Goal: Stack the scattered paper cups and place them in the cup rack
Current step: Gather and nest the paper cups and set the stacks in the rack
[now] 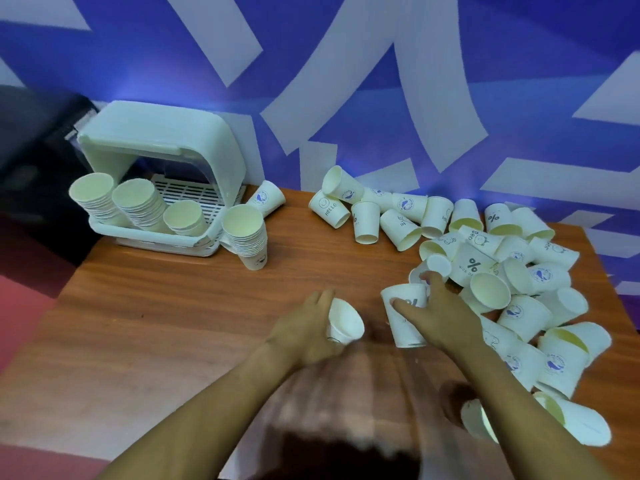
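Dozens of smooth white paper cups (498, 271) lie tumbled on the wood-grain surface (173, 323); the left hand (304, 336) grips one tapered cup (343, 323), mouth tilted up and rightward; the right hand (440, 317) clasps an upside-down cup (405, 317); three nested stacks lean in the plastic cup rack (166, 188).

"HELLO" marks one paper cup (329, 208); "%" marks another cup (494, 216).
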Motion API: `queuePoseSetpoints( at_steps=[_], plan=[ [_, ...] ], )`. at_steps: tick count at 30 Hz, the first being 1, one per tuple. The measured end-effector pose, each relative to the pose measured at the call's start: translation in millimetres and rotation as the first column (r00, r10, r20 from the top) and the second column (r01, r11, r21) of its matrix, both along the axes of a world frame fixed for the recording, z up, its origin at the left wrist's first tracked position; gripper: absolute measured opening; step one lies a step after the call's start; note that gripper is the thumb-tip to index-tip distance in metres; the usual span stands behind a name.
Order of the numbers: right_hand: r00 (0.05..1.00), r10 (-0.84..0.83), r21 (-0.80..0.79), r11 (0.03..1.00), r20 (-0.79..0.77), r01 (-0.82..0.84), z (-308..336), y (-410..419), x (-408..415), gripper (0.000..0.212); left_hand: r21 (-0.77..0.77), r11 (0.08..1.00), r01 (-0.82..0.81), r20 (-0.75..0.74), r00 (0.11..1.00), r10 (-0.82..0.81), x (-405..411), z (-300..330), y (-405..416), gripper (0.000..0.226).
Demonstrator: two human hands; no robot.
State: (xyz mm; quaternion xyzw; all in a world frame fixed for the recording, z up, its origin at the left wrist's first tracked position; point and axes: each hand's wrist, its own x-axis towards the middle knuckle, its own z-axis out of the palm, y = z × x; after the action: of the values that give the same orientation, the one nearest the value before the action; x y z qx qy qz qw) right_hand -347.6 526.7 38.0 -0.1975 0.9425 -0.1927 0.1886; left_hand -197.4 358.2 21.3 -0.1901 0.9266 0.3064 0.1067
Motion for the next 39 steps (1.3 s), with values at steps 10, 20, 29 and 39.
queuePoseSetpoints(
  at_steps=[10, 20, 29, 39],
  plan=[
    [0.989, 0.123, -0.108, 0.985, -0.086, -0.132, 56, -132, 64, 0.073, 0.036, 0.991, -0.127, -0.154, 0.979, 0.131, 72, 43, -130, 0.068],
    [0.972, 0.175, -0.195, 0.959, -0.16, -0.204, 78, -249, 136, 0.06, -0.02, 0.989, -0.147, -0.185, 0.973, 0.141, 126, 60, -246, 0.08],
    [0.981, 0.172, -0.23, 0.955, -0.091, -0.189, 68, -288, 157, 0.079, 0.028, 0.982, -0.185, -0.156, 0.97, 0.187, 136, 62, -288, 0.084],
    [0.984, 0.162, -0.332, 0.926, -0.079, -0.179, 71, -297, 135, 0.074, -0.221, 0.948, -0.23, -0.253, 0.952, 0.172, 111, 77, -324, 0.079]
  ],
)
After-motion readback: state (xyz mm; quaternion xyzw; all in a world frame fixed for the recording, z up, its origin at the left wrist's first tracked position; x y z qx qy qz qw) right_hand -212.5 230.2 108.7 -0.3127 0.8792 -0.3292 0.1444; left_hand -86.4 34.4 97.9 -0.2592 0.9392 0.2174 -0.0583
